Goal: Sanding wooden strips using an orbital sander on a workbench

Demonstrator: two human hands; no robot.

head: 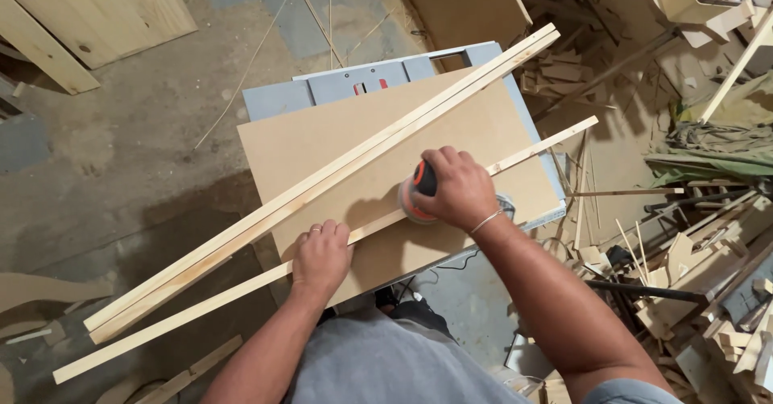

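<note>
Brown fibreboard [322, 142] under pale slat [201, 303].

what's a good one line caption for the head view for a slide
Right hand presses a round sander on a thin wood strip while the left hand pins it to a board.

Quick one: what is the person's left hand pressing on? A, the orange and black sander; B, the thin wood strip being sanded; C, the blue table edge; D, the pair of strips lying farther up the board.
B: the left hand presses flat on the thin wood strip, while the right hand grips the sander farther along it.
</note>
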